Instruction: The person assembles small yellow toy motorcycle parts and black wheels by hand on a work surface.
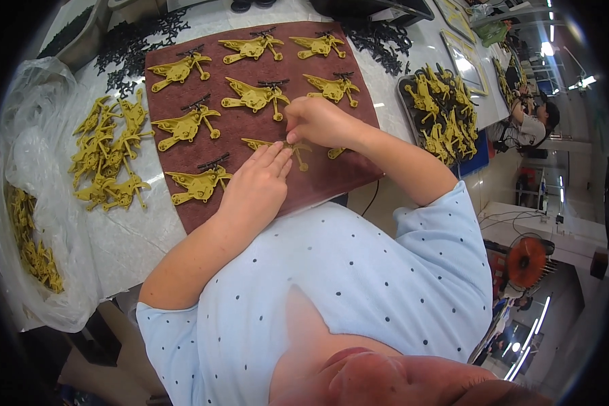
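My left hand [258, 183] lies on the maroon cloth [233, 118], its fingers stretched out flat together, with the fingertips on a yellow plastic part [301, 157]. That part looks like a toy motorbike body and is half covered by both hands. Right above it, my right hand [321, 123] has thumb and fingers pinched together close to my left fingertips; whatever the pinch holds is too hidden to name. More yellow bodies lie in rows on the cloth, such as one [254, 96] just beyond my hands, most with a small black piece [273, 83] at the top.
Loose yellow parts [108, 152] are heaped left of the cloth, beside a clear plastic bag [47, 203] holding more. Small black pieces [379, 44] are scattered at the far side. A tray [413, 125] of yellow and black parts stands right. Another person [531, 125] sits farther right.
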### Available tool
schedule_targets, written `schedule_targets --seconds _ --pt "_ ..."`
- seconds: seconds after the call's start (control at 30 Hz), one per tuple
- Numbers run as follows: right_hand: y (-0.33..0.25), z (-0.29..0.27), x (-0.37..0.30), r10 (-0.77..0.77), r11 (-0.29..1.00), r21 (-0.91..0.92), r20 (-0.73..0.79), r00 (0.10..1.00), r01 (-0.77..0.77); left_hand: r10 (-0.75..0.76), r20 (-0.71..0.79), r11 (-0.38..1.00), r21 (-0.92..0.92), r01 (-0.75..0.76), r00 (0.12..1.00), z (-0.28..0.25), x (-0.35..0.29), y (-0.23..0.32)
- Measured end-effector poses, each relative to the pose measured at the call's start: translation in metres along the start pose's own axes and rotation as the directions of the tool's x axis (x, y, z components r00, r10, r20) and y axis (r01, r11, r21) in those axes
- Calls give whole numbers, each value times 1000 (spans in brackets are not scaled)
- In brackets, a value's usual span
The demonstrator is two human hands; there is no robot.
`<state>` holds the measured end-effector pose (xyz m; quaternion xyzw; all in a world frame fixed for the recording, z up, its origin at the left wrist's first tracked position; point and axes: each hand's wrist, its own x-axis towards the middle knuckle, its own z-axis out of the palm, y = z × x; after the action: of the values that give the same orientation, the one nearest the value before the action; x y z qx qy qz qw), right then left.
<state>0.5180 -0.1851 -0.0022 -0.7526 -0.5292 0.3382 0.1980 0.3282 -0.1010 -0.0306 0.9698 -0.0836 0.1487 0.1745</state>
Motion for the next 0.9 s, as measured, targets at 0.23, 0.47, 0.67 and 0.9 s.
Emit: schedule_targets --seconds 0.23,0.47,0.67,0.9 --pt "0 9 -4 11 1000 14 -104 995 -10 -10 23 999 46 9 1000 -1 3 1" --pt "6 1 4 47 999 1 -23 999 -47 -16 37 1000 -5 16 999 -4 5 1" --pt "8 -9 -1 87 987 135 -1 996 -86 13 23 999 35 -13 1000 -4 6 3" --pt "7 -5 -11 16 997 81 -72 997 -10 10 -24 1000 -15 -11 1000 -7 8 3"
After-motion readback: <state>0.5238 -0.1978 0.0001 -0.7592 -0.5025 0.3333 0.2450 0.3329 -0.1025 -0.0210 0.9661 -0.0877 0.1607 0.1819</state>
